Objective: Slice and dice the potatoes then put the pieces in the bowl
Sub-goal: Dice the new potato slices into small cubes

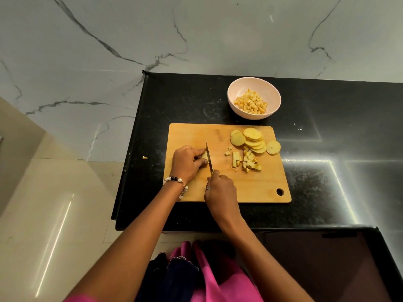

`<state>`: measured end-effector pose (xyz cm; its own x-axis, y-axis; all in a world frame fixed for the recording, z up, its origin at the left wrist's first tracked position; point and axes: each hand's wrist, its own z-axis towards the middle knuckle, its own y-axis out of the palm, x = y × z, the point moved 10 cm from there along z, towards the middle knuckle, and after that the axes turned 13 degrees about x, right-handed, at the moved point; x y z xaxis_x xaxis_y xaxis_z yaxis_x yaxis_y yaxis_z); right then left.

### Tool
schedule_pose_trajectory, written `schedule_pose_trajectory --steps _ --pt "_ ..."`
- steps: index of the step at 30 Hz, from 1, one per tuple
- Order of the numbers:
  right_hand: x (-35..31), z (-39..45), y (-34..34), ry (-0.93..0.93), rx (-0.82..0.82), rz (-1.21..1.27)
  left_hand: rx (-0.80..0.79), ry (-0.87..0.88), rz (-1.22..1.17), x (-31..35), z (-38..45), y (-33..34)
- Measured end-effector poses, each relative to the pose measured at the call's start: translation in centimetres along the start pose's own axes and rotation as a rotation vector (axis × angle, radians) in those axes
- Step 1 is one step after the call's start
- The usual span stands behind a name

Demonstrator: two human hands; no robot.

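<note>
The task looks roughly halfway done. A pale bowl (pixel 254 98) at the back of the black stone surface (pixel 327 171) already holds diced potato. On the wooden cutting board (pixel 239 190), a pile of cubes (pixel 248 162) and a stack of round slices (pixel 254 140) still wait. The left hand (pixel 187 162) curls its grip around a small potato piece (pixel 204 156), while the right hand (pixel 220 190) grips a knife (pixel 209 158) cutting beside it. Behind stands a veined marble wall; pale glossy floor tiles lie to the left.

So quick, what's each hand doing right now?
Left hand: holds a potato piece on the cutting board.
Right hand: grips the knife.
</note>
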<state>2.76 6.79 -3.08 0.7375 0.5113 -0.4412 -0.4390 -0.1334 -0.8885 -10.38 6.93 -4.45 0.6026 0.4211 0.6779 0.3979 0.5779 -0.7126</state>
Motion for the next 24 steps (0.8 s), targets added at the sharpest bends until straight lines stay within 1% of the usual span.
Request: schedule_pose_trajectory --steps 5,8,11,14,16,18,19,22,24 --pt "-0.5 -0.3 0.4 -0.019 -0.03 -0.036 0.01 -0.015 -0.006 0.1 0.4 -0.1" --pt "-1.2 -0.1 0.2 -0.074 -0.019 -0.122 0.016 -0.023 -0.007 0.1 0.5 -0.1" --pt "-2.1 0.4 0.2 -0.119 -0.009 -0.149 0.025 -0.027 0.004 0.1 0.5 -0.1" --pt "-1.6 -0.3 0.3 -0.109 -0.031 -0.15 0.05 -0.03 -0.007 0.3 0.3 -0.2" --pt "-0.9 -1.9 0.4 -0.12 -0.051 -0.205 0.059 -0.031 -0.009 0.4 0.2 -0.4" --pt "0.2 -3.0 0.4 -0.109 -0.025 -0.236 0.058 -0.038 -0.011 0.1 0.2 -0.3" --pt "0.5 -3.3 0.5 -0.104 -0.05 -0.229 0.053 -0.039 -0.018 0.1 0.1 -0.3" --pt "0.8 -2.3 0.4 -0.092 -0.073 -0.168 0.037 -0.037 -0.046 0.0 0.0 -0.4" --pt "1.1 -1.1 0.3 -0.069 -0.038 -0.163 0.035 -0.035 -0.064 -0.1 -0.1 -0.5"
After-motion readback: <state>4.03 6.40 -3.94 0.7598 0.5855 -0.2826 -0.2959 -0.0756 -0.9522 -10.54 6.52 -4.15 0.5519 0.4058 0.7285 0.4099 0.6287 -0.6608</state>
